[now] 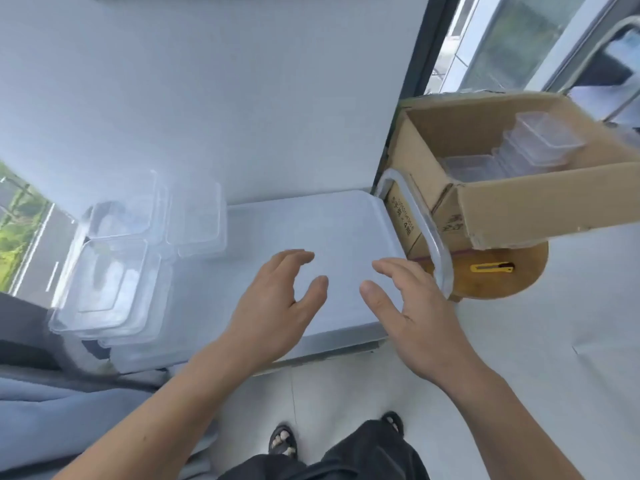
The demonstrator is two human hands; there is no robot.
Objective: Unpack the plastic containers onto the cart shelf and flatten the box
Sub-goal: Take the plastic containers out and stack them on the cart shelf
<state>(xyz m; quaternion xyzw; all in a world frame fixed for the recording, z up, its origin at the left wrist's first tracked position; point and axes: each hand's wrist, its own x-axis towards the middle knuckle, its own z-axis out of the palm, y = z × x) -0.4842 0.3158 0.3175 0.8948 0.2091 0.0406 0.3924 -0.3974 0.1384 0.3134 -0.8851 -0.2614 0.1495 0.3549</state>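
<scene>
The open cardboard box (519, 206) stands at the right on a round wooden stool (502, 278), with clear plastic containers (540, 140) stacked inside it. Several more clear containers (114, 282) are stacked on the left part of the pale cart shelf (329, 230). My left hand (277, 306) and my right hand (412, 306) hover side by side over the bare right part of the shelf. Both have relaxed, spread fingers and hold nothing.
The cart's metal handle (426, 230) curves between the shelf and the box. A yellow utility knife (491, 268) lies on the stool. A wall runs behind the cart, a window frame (429, 64) at the right. Grey fabric (52, 410) lies at lower left.
</scene>
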